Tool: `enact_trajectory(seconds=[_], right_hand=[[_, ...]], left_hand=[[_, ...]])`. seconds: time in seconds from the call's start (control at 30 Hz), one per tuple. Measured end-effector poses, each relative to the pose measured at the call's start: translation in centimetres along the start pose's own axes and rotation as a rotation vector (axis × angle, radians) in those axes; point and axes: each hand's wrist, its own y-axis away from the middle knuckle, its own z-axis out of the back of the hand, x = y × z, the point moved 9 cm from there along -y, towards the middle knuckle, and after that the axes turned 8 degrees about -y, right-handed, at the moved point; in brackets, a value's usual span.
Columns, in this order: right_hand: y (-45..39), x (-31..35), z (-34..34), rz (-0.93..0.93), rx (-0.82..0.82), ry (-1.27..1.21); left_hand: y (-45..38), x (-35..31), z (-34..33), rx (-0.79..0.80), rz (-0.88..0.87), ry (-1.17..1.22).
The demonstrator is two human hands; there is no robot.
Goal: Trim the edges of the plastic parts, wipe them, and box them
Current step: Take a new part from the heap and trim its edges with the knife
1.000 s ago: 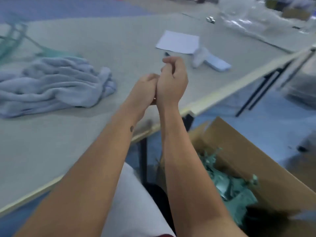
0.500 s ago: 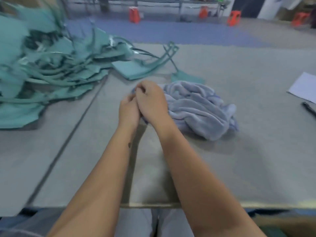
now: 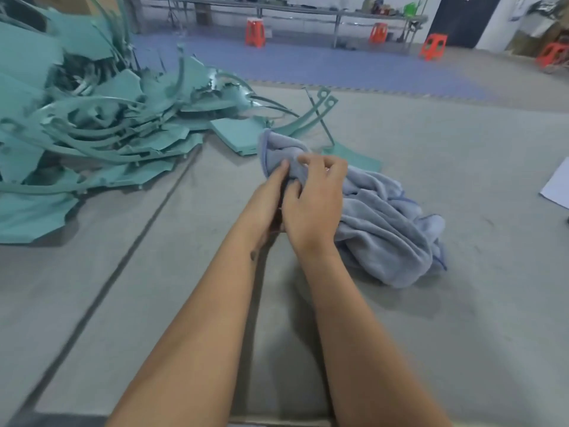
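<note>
A crumpled pale blue towel (image 3: 385,223) lies on the grey table (image 3: 431,318) in front of me. My right hand (image 3: 314,204) grips a raised fold at the towel's left end, fingers curled into the cloth. My left hand (image 3: 268,195) lies just under and left of it, its straight fingers touching the same fold; its thumb and palm are hidden. A big heap of teal plastic parts and curved trimmings (image 3: 92,127) covers the table's far left. A flat teal piece (image 3: 237,134) lies just behind the towel.
A white sheet of paper (image 3: 557,186) sits at the right edge of the table. A dark seam (image 3: 129,257) runs across the tabletop left of my arms. Orange stools (image 3: 255,32) and a long bench stand on the blue floor beyond.
The view swung left from the table corner and cardboard box to the towel and the teal heap. My joined hands moved onto the towel, and the right hand took hold of a fold.
</note>
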Motion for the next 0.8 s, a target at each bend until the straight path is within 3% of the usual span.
enact_trajectory(seconds=[0.07,0.13,0.2,0.3,0.43,0.5,0.6,0.67,0.73,0.8], right_hand=[[1.0,2.4,2.8,0.193,-0.151,-0.053],[1.8,3.1,4.8,0.306,-0.187,-0.085],[1.4,0.8,5.7,0.199,-0.123,-0.108],[0.0,-4.3,7.1,-0.112,-0.058,-0.092],[-3.7,-8.5,11.5,-0.255,-0.087,-0.017],[-5.7,-10.2,12.7,-0.286,0.001,0.04],[-7.7,-13.4,15.5,-0.442,0.053,0.409],[-7.9,-14.4,16.6,-0.54,0.073,0.51],[-8.1,-12.9,16.5,-0.516,0.035,0.54],[-8.6,-9.5,15.6,-0.334,-0.106,0.609]], left_hand=[[-0.3,-2.1,-2.4,0.088,-0.051,-0.133],[-0.3,-4.7,-5.3,0.176,-0.113,-0.234],[0.3,-8.1,-8.3,0.262,-0.219,-0.21],[1.6,-12.2,-11.4,0.359,-0.326,-0.112],[0.4,-12.5,-11.0,0.143,-0.422,-0.273],[-0.8,-9.7,-10.0,0.083,-0.351,-0.371],[-1.9,-4.7,-7.2,0.031,-0.202,-0.536],[-2.1,-2.5,-4.9,-0.039,-0.141,-0.579],[-2.2,-1.0,-3.1,-0.095,-0.118,-0.548],[-2.1,-0.3,-2.0,-0.132,-0.138,-0.503]])
